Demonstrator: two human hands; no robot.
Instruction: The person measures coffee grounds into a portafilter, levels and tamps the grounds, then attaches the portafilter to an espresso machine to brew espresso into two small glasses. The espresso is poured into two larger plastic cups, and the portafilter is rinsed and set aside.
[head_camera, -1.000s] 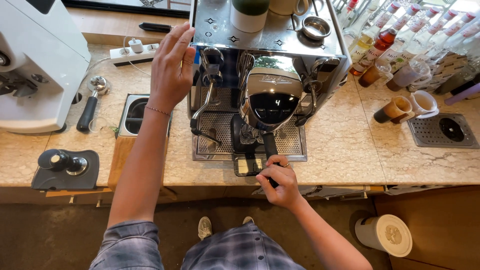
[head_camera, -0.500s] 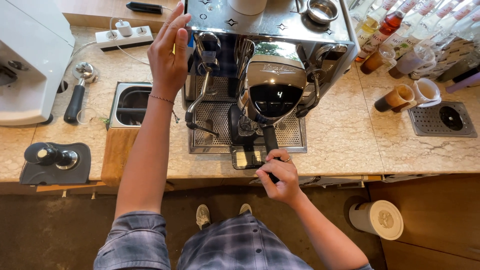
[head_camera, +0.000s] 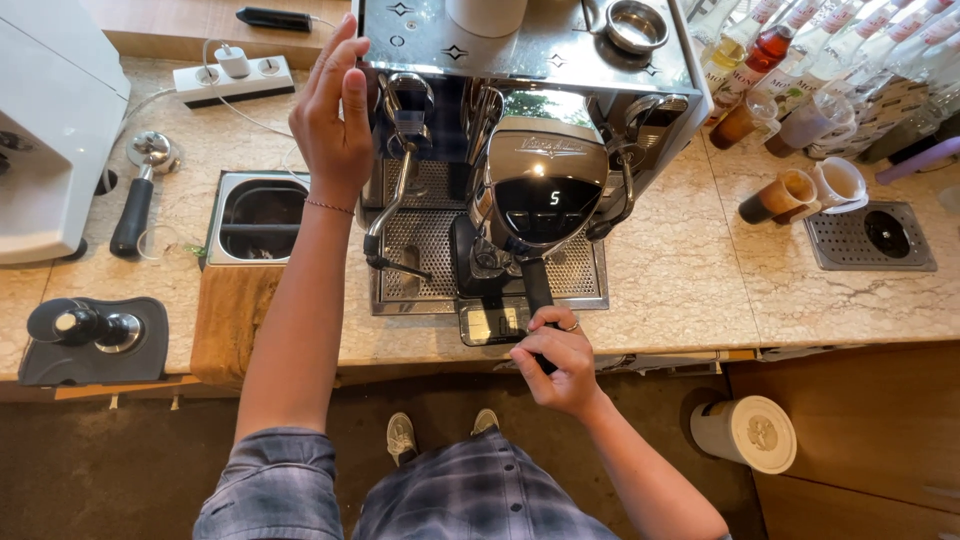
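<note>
the right hand (head_camera: 558, 358) is wrapping closed around the black portafilter handle (head_camera: 537, 290), which is jutting from the shiny steel espresso machine (head_camera: 530, 120) toward the marble counter's front edge (head_camera: 660, 320), apparently for turning leverage. the left hand (head_camera: 335, 115) is lying open and flat against the machine's left side, holding nothing, seemingly bracing it.

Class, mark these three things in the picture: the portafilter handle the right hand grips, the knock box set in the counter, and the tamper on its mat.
portafilter handle (head_camera: 537, 288), head view, black shaft above the hand.
knock box (head_camera: 232, 187), head view, steel rim.
tamper (head_camera: 82, 324), head view, black top.
</note>
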